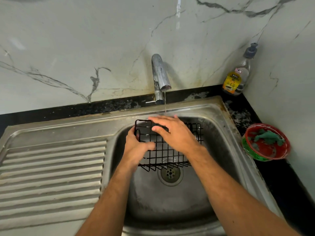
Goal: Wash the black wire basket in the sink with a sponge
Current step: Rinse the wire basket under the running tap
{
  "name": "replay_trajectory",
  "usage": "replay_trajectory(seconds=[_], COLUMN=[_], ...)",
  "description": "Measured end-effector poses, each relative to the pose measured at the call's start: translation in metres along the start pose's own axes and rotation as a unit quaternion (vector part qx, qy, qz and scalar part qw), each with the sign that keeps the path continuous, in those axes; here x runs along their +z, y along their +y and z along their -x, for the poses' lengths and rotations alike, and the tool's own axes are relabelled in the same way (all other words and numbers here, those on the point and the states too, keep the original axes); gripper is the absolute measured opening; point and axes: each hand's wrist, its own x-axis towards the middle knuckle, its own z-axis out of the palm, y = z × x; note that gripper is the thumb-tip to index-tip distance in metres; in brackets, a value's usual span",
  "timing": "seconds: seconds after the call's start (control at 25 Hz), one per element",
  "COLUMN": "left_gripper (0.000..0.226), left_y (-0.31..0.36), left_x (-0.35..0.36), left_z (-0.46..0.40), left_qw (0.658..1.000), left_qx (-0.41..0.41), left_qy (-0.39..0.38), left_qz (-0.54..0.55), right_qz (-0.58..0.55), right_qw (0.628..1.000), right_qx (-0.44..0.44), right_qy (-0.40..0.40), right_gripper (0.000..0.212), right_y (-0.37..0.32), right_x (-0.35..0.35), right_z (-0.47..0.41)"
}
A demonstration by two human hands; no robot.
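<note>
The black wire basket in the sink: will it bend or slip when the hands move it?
The wire basket probably stays stiff, since its welded grid looks straight. It seems light, being mostly open gaps. It may slip, as the tap is running over it.

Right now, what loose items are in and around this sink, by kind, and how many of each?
Wire baskets: 1, the black wire basket held over the sink by the left hand and right hand.
Soap bottles: 1, the dishwash gel bottle.
Bowls: 1, the red and green bowl.
Scrubbers: 1, the green scrubber in that bowl.
Total: 4
</note>
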Motion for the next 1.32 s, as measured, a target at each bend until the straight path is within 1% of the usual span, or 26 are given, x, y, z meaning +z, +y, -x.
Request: replay_trajectory(seconds=[0.08,0.12,0.2,0.28,0.36,0.44,0.52,0.56,0.64,0.68,0.76,0.84,0.88,0.92,0.96,1.0,1.08,1.16,1.24,1.32], left_gripper=[0.103,0.107,0.11,0.111,0.115,0.122,0.124,0.123,0.119,0.117,0.11,0.099,0.093,0.087,0.083,0.084,0.1,0.119,0.122,0.116], left_y=[-0.011,-0.016,-0.02,-0.016,-0.009,-0.001,0.009,0.014,0.027,0.035,0.051,0.065,0.071,0.076,0.08,0.084,0.086,0.084,0.078,0.067], left_x=[-0.004,-0.006,-0.014,-0.022,-0.026,-0.025,-0.022,-0.02,-0.018,-0.015,-0.007,0.0,0.003,0.005,0.009,0.011,0.016,0.017,0.014,0.011], left_z=[0.003,0.004,0.004,0.002,-0.002,-0.004,-0.003,-0.003,-0.002,-0.001,0.0,-0.004,-0.007,-0.011,-0.014,-0.017,-0.022,-0.025,-0.03,-0.03], left_qw=[1.0,1.0,0.998,0.997,0.994,0.992,0.989,0.985,0.974,0.97,0.954,0.91,0.886,0.866,0.852,0.843,0.837,0.829,0.821,0.828], left_qx=[0.02,0.028,0.044,0.061,0.079,0.075,0.073,0.08,0.099,0.105,0.153,0.244,0.276,0.286,0.281,0.267,0.2,0.135,0.143,0.187], left_qy=[0.007,0.007,-0.003,-0.02,-0.038,-0.056,-0.068,-0.079,-0.117,-0.142,-0.174,-0.179,-0.181,-0.184,-0.177,-0.162,-0.125,-0.114,-0.106,-0.09], left_qz=[-0.002,-0.011,-0.035,-0.05,-0.067,-0.085,-0.113,-0.134,-0.168,-0.166,-0.191,-0.282,-0.326,-0.366,-0.404,-0.437,-0.494,-0.531,-0.542,-0.522], right_qz=[-0.001,0.009,0.023,-0.005,-0.036,-0.063,-0.082,-0.096,-0.137,-0.151,-0.165,-0.17,-0.176,-0.185,-0.193,-0.193,-0.164,-0.105,-0.023,0.047], right_qw=[0.999,0.998,0.998,0.999,0.999,0.997,0.993,0.988,0.974,0.968,0.961,0.959,0.959,0.958,0.958,0.96,0.972,0.984,0.988,0.99], right_qx=[0.051,0.062,0.035,-0.005,-0.012,0.026,0.084,0.113,0.159,0.165,0.156,0.145,0.138,0.131,0.121,0.103,0.063,0.022,-0.017,-0.026], right_qy=[-0.008,-0.022,-0.047,-0.038,0.009,0.025,0.021,0.034,0.087,0.115,0.157,0.172,0.172,0.173,0.176,0.175,0.156,0.141,0.15,0.132], right_gripper=[0.067,0.074,0.075,0.066,0.051,0.04,0.037,0.036,0.032,0.031,0.03,0.026,0.02,0.013,0.008,0.008,0.016,0.019,0.019,0.028], right_y=[-0.004,-0.008,-0.017,-0.017,-0.009,-0.007,-0.011,-0.012,-0.012,-0.011,-0.01,-0.01,-0.009,-0.008,-0.006,-0.005,-0.001,0.001,0.002,0.0], right_x=[-0.005,-0.005,-0.002,-0.003,-0.008,-0.012,-0.012,-0.01,-0.009,-0.008,-0.007,-0.006,-0.005,-0.005,-0.004,-0.002,0.006,0.015,0.018,0.013], right_z=[0.005,0.008,0.013,0.015,0.011,0.006,0.002,0.001,0.003,0.005,0.008,0.009,0.01,0.012,0.014,0.016,0.018,0.019,0.02,0.024])
